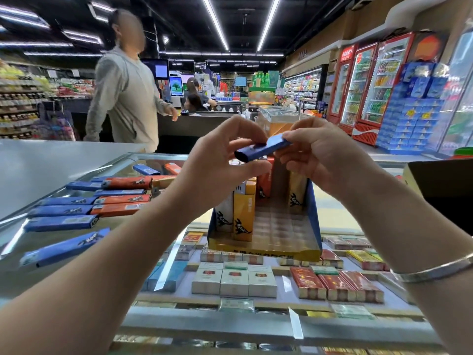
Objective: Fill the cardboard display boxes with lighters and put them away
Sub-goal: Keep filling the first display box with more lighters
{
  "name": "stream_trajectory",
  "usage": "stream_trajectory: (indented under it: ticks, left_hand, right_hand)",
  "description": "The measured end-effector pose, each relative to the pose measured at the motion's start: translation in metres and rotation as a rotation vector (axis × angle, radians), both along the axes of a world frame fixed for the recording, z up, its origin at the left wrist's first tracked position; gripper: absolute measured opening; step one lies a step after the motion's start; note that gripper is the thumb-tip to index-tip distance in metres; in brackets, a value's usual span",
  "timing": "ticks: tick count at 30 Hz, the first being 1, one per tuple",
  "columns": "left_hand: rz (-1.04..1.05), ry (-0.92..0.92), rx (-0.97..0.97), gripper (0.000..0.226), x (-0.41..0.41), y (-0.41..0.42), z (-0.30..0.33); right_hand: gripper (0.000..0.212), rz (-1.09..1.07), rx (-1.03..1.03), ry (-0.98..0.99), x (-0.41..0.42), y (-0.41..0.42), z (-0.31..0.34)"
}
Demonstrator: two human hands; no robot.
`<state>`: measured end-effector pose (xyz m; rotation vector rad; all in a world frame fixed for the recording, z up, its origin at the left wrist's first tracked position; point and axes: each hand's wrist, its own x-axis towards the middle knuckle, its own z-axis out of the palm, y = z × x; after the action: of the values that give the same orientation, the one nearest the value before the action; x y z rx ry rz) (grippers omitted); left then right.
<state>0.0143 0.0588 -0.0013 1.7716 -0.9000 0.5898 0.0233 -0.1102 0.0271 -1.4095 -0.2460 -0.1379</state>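
Item held: one blue lighter (263, 149), raised above the counter, lying near level with its dark end toward the left. The left hand (225, 160) pinches that end between thumb and fingers; the right hand (314, 155) grips the opposite end. Both hands are closed on the same lighter, close together but not touching.

Container 1: cardboard display box (266, 249), open-topped, blue side walls, yellow printed front lip, standing on the glass counter (158, 160) directly below and just beyond the hands. Contents: upright lighters along the left and back, namely a white lighter (223, 213) at the front left, a yellow lighter (244, 216) touching its right side, an orange lighter (266, 183) further back, and another yellow one (297, 190) at the back right. The remaining cells of the brown grid floor (279, 226) hold nothing.

Loose stock: blue lighters (61, 222) and orange lighters (120, 208) lying flat on the glass to the left of the left forearm, several touching side by side, one blue piece apart and nearest the wearer.

Container 2: the case beneath the glass, below both forearms, holding cigarette packs (234, 279) in rows, white, red and teal.

Container 3: a dark box edge (440, 175) right of the right forearm; contents cannot be told.

Right wrist carries a silver bangle (435, 271).
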Motion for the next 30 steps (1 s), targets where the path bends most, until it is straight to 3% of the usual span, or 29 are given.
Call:
stream_trajectory:
  ticks: [3, 6, 11, 22, 30]
  left_hand:
    - [0.002, 0.124, 0.065, 0.047, -0.001, 0.0, -0.003]
    - [0.083, 0.223, 0.191, 0.052, 0.0, 0.004, -0.004]
    - [0.129, 0.226, 0.315, 0.039, 0.001, 0.007, -0.005]
    - [0.166, 0.223, 0.379, 0.025, 0.003, 0.006, -0.006]
    - [0.164, 0.214, 0.386, 0.022, 0.004, 0.005, -0.006]
  right_hand:
    - [0.013, -0.17, -0.094, -0.139, 0.006, -0.004, 0.0]
    - [0.016, -0.424, -0.395, -0.424, 0.009, -0.01, 0.001]
    - [0.022, -0.547, -0.793, -0.799, 0.007, -0.006, -0.003]
    - [0.024, -0.427, -1.086, -0.727, 0.022, -0.01, -0.021]
    - [0.022, -0.473, -1.08, -0.702, 0.027, -0.009, -0.028]
